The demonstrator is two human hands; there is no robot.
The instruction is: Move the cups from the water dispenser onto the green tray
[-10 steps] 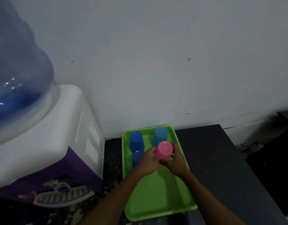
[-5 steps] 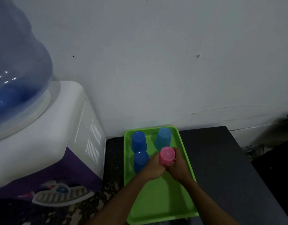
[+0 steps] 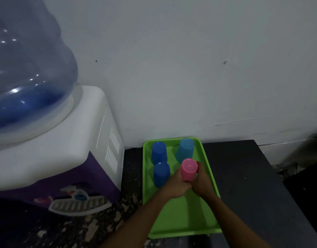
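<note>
White wall fills the upper part of the head view, with a dark speckled counter (image 3: 104, 228) below it and a black surface (image 3: 247, 179) to the right. At the counter's left end stands the water dispenser (image 3: 52, 154), its blue bottle (image 3: 27, 68) on top; no cup shows on its drip grille (image 3: 79, 205). The green tray (image 3: 188, 222) lies lengthwise just right of the dispenser, its far edge near the wall.

Three cups stand upside down on the far half of the tray: a dark blue cup (image 3: 159, 152) in the far left corner, a light blue cup (image 3: 185, 149) in the far right corner, and a second dark blue cup (image 3: 161, 173) along the left edge just nearer than the first. Inverted and in rows, they seem arranged to stay clean and fill the tray in order.

The pink cup (image 3: 188, 169) is also base up, near the right edge beside the second blue cup, completing the second row. The left hand (image 3: 175, 185) wraps its fingers around the cup's lower left side, and the right hand (image 3: 201, 181) closes around the right side, so both hold it. Whether its rim already touches the tray is hidden by the hands. Two hands probably serve to steady and square it into line.
</note>
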